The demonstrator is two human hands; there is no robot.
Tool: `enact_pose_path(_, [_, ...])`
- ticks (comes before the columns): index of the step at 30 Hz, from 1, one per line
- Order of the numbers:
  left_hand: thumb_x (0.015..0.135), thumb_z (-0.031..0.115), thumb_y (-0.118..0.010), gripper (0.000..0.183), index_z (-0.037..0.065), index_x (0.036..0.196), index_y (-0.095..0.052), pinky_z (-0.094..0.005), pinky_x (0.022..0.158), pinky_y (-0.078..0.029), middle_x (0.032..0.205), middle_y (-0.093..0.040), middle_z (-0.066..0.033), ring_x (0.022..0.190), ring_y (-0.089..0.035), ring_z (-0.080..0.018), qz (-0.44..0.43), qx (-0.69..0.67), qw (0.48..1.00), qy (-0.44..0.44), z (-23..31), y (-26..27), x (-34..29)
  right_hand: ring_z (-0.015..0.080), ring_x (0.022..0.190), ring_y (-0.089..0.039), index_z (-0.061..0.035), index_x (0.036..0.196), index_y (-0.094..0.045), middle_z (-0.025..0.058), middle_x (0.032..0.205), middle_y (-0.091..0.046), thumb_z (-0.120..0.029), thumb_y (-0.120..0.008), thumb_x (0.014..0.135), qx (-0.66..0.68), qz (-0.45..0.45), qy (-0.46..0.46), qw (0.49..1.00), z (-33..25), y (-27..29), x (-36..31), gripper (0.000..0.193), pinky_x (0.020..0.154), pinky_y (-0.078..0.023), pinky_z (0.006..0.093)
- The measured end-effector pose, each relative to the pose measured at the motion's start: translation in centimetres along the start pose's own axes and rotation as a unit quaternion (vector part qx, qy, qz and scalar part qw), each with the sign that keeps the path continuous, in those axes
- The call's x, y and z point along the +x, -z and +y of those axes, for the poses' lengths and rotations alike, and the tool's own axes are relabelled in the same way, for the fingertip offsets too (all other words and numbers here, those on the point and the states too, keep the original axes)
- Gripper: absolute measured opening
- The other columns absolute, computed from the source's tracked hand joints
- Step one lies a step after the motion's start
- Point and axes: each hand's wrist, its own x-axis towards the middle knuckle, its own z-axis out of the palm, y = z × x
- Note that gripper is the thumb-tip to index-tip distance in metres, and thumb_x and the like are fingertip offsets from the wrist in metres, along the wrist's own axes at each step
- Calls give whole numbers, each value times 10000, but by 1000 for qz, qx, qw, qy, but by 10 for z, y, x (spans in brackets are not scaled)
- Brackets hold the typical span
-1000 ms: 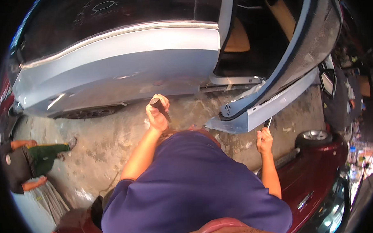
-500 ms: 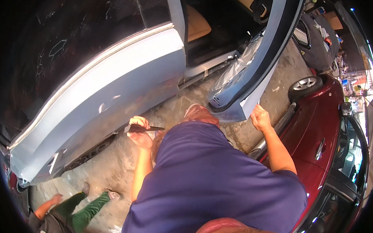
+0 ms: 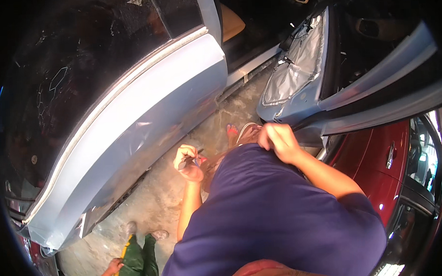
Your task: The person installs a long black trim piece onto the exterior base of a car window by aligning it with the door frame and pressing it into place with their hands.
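Note:
My left hand (image 3: 189, 164) is closed around a thin, flat, dark tool (image 3: 185, 163), partly hidden by the fingers. It is held over the concrete, beside the light blue-grey rear door (image 3: 156, 99) of a car, without touching it. My right hand (image 3: 278, 142) is in front of my dark blue shirt, close to the lower end of the open front door (image 3: 309, 98). Its fingers are bent and smeared by motion, so whether they hold anything is unclear. Crinkled silver sheeting (image 3: 296, 65) covers that door's inner side.
A dark red car (image 3: 367, 155) stands close on my right. Concrete floor (image 3: 155, 198) lies between the cars. Another person in green trousers (image 3: 133, 260) is at the lower left. Inside the open doorway, a tan seat (image 3: 231, 24) shows.
My right hand has left the front door's edge and come in to my shirt. That door now stands wider, showing more inner side. My left hand has shifted right; the other person appears farther right.

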Motion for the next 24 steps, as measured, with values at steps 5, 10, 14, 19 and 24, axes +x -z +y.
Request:
enact_pose_path(5, [800, 857, -521, 845, 13, 802, -483, -298, 581, -389, 769, -457, -76, 650, -449, -163, -60, 31, 997, 31, -12, 15, -6, 99, 516, -541, -40, 746, -607, 20, 581, -552, -415, -394, 1088, 100, 393, -3, 914, 104, -51, 177, 550, 511, -420, 284])
enact_pose_path(10, [860, 645, -671, 661, 44, 684, -462, -299, 561, -424, 644, -523, -79, 590, -526, -185, -90, 152, 980, -93, -31, 19, 5, 423, 817, -691, -12, 867, -688, 209, 805, -717, -419, -454, 1021, -113, 579, -192, 784, 210, 4, 285, 494, 776, -522, 511])
enact_pose_path(14, [933, 347, -697, 464, 42, 669, -467, -329, 597, -451, 658, -549, -93, 616, -568, -232, -36, 266, 963, 0, -42, 9, 4, 397, 862, -710, -28, 897, -734, 219, 839, -725, -387, -558, 979, -103, 551, -182, 808, 268, 33, 363, 408, 823, -529, 497])
enact_pose_path(19, [973, 342, -636, 454, 30, 683, -476, -344, 637, -438, 653, -541, -99, 617, -548, -250, -54, 305, 950, 35, -48, 1, 26, 301, 851, -733, -36, 944, -752, 194, 871, -741, -273, -657, 906, -81, 461, -143, 872, 291, 49, 469, 258, 795, -554, 400])
enact_pose_path(24, [965, 336, -645, 426, 12, 717, -523, -389, 721, -492, 725, -633, -129, 735, -635, -301, -83, 374, 913, 138, -48, -11, 47, 307, 895, -730, -26, 990, -745, 199, 916, -744, -161, -637, 837, -24, 302, -112, 946, 295, 57, 544, 231, 830, -554, 369])
